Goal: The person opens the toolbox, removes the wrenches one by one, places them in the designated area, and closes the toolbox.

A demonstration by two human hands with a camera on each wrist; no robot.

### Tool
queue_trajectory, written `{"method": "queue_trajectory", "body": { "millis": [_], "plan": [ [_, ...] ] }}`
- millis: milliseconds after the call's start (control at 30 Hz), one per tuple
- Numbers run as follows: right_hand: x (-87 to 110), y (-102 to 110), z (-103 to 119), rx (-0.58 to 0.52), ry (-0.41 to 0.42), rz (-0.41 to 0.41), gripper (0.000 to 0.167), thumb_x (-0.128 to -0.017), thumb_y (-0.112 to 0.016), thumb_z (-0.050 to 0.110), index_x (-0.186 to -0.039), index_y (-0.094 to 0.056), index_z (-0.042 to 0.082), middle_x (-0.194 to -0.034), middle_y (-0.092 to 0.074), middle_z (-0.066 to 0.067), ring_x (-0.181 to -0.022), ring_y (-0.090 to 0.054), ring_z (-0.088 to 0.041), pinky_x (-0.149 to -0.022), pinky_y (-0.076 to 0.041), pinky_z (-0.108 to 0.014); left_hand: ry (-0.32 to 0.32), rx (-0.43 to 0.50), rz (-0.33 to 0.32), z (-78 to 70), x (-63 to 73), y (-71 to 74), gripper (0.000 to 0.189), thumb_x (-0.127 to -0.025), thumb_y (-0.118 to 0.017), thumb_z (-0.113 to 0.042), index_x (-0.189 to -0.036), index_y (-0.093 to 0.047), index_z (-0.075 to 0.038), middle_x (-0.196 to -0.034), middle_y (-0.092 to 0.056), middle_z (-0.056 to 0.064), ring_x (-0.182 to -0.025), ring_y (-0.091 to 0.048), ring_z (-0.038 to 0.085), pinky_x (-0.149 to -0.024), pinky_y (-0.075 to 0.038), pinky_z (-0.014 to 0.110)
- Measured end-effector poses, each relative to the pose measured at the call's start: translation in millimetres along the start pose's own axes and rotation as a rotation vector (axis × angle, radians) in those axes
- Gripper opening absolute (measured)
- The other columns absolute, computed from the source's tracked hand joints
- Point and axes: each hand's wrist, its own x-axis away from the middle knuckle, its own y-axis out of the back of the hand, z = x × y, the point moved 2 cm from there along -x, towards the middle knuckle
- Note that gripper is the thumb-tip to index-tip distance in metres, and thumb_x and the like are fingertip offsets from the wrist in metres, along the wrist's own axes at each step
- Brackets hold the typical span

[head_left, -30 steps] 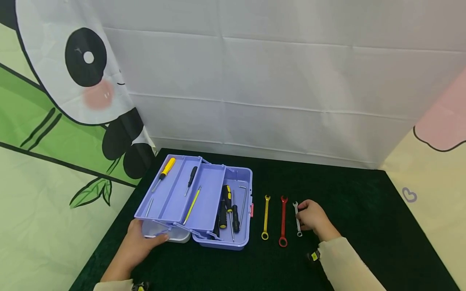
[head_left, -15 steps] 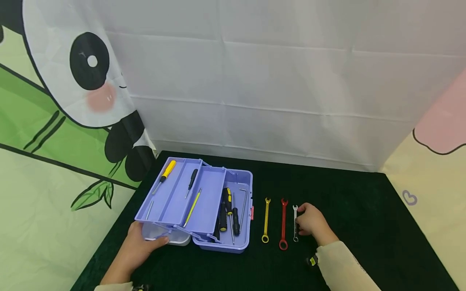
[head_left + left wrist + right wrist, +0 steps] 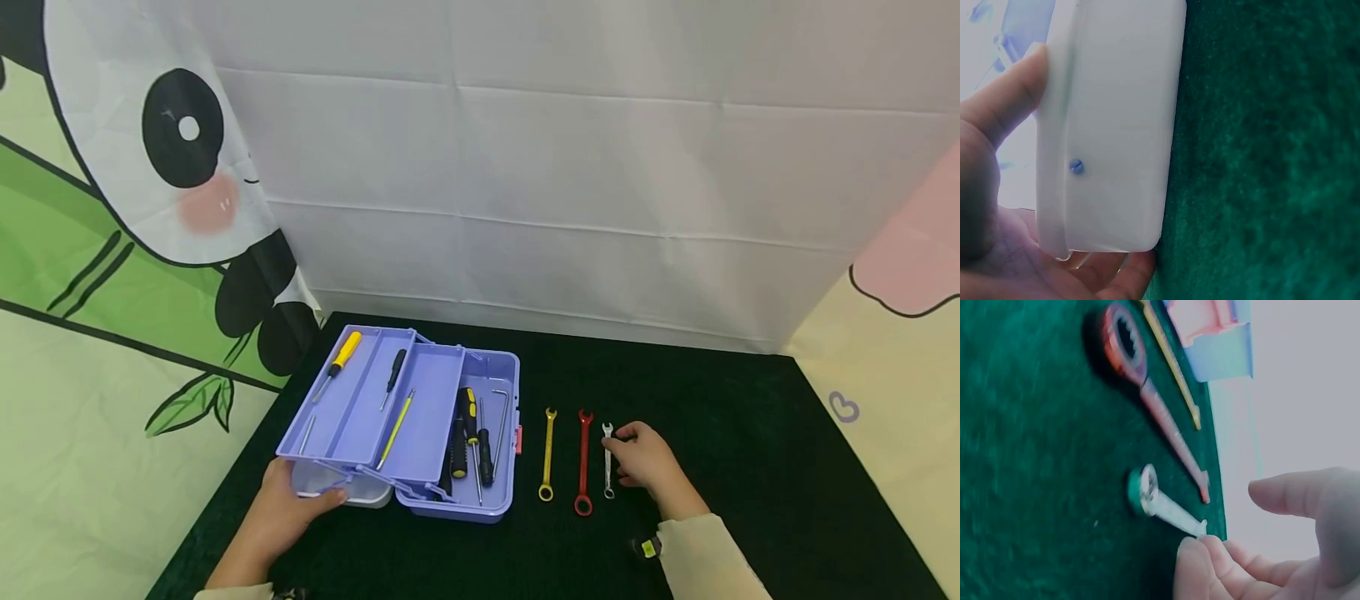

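Observation:
My left hand (image 3: 281,517) grips the clear whitish lid (image 3: 1122,125) of the opened purple toolbox (image 3: 491,510), thumb over its rim and fingers around its end. On the dark green cloth, my right hand (image 3: 648,467) is beside a small silver combination wrench (image 3: 608,479). Its fingertips touch or nearly touch the wrench's open end; in the right wrist view the thumb (image 3: 1285,495) stands well apart from the fingers. Left of the silver wrench lie a larger red wrench (image 3: 584,458) and a yellow wrench (image 3: 548,458), roughly parallel.
Fold-out trays hold a yellow-handled screwdriver (image 3: 347,350), a small black screwdriver (image 3: 396,368) and a thin yellow tool (image 3: 396,429). Several dark-handled screwdrivers and a hex key (image 3: 502,421) fill the base. A white cloth backdrop (image 3: 562,200) rises behind the table.
The silver wrench has turned from a slight slant to nearly parallel with the red one. My right hand's hold on it has loosened. The left hand stays on the lid.

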Motion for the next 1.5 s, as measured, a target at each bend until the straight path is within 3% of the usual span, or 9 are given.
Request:
{"method": "queue_trajectory", "body": {
  "millis": [333, 533, 867, 1067, 1300, 1500],
  "plan": [
    [9.2, -11, 14, 0.008, 0.073, -0.029, 0.047, -0.105, -0.059, 0.033, -0.135, -0.050, -0.001, -0.089, -0.060, -0.011, -0.074, -0.059, -0.024, -0.064, -0.050, -0.035, -0.032, 0.008, -0.014, 3.0, -1.2, -0.3, 0.119, -0.087, -0.082, -0.047, -0.165, 0.000, -0.009, -0.161, -0.006, 0.035, -0.137, -0.025, 0.056, -0.109, -0.022, 0.079],
    [11.5, -27, 19, -0.006, 0.143, -0.052, 0.044, -0.104, -0.062, 0.033, -0.136, -0.053, 0.004, -0.099, -0.061, -0.009, -0.082, -0.061, -0.022, -0.067, -0.052, -0.034, -0.036, 0.010, -0.011, 2.5, -0.8, -1.5, 0.117, -0.088, -0.082, -0.046, -0.165, -0.003, -0.007, -0.161, -0.007, 0.036, -0.137, -0.023, 0.057, -0.108, -0.021, 0.079],
    [24.7, -71, 36, -0.098, 0.328, 0.070, 0.045, -0.102, -0.068, 0.028, -0.139, -0.055, 0.008, -0.114, -0.064, -0.004, -0.100, -0.065, -0.020, -0.086, -0.057, -0.039, -0.022, 0.006, -0.008, 5.0, -1.4, -1.8, 0.120, -0.087, -0.082, -0.047, -0.165, 0.000, -0.007, -0.161, -0.005, 0.036, -0.137, -0.023, 0.057, -0.109, -0.020, 0.079],
    [28.2, -88, 38, -0.141, 0.413, 0.090, 0.063, -0.096, -0.076, 0.034, -0.147, -0.048, 0.010, -0.135, -0.059, -0.007, -0.120, -0.060, -0.024, -0.097, -0.053, -0.046, -0.050, 0.015, -0.014, 5.9, -3.3, -4.1, 0.119, -0.088, -0.082, -0.045, -0.165, -0.001, -0.007, -0.161, -0.006, 0.036, -0.136, -0.025, 0.057, -0.108, -0.022, 0.080],
    [33.2, -110, 35, -0.241, 0.479, 0.181, 0.095, -0.085, -0.087, 0.024, -0.159, -0.030, 0.010, -0.159, -0.035, -0.014, -0.138, -0.046, -0.034, -0.108, -0.046, -0.051, -0.101, 0.057, -0.047, 7.3, -4.8, -5.6, 0.117, -0.086, -0.085, -0.043, -0.165, -0.005, -0.009, -0.161, -0.017, 0.031, -0.136, -0.033, 0.051, -0.109, -0.026, 0.076],
    [35.4, -121, 34, -0.268, 0.523, 0.296, 0.111, -0.081, -0.090, 0.021, -0.164, -0.017, 0.016, -0.161, -0.024, -0.016, -0.141, -0.043, -0.037, -0.110, -0.045, -0.049, 0.009, 0.049, -0.061, 12.9, -5.8, -5.8, 0.131, -0.081, -0.087, -0.049, -0.163, 0.005, -0.003, -0.160, -0.018, 0.033, -0.132, -0.037, 0.050, -0.109, -0.033, 0.071]
  ]
}}
